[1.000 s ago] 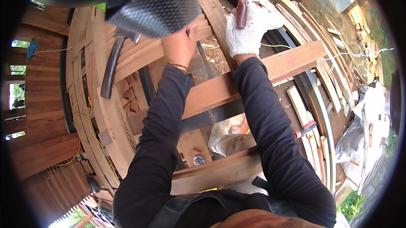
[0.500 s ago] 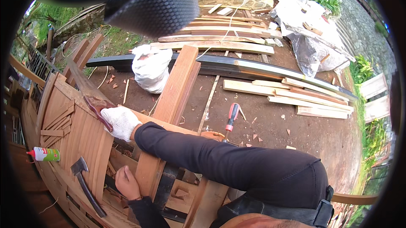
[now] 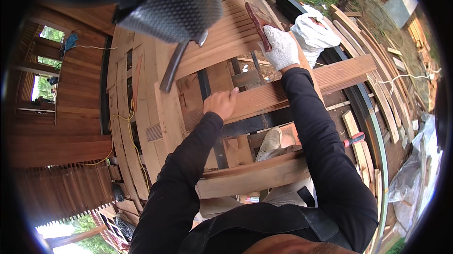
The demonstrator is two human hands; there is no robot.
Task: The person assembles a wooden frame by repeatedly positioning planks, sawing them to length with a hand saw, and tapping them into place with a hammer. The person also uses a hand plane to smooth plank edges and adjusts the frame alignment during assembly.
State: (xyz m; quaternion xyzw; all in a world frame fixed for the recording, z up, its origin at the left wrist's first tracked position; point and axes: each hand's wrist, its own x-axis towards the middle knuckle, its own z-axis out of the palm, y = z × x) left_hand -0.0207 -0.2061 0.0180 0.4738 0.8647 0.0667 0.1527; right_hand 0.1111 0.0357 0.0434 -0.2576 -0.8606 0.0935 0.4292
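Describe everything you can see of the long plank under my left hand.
The plank is long, reddish-brown and looks like bare wood, with lengthwise grain lines. It slants across the view, rising to the right, where its squared end shows. Your left hand appears to rest on it; your right sleeve crosses in front, hiding a stretch. Whether the sleeve touches it isn't clear.

No readable lettering, labels, brands, numbers or signs on anything in the head view.

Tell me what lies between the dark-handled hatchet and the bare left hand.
In the head view, an open gap lies between the hatchet and the left hand, with a dark beam running through it.
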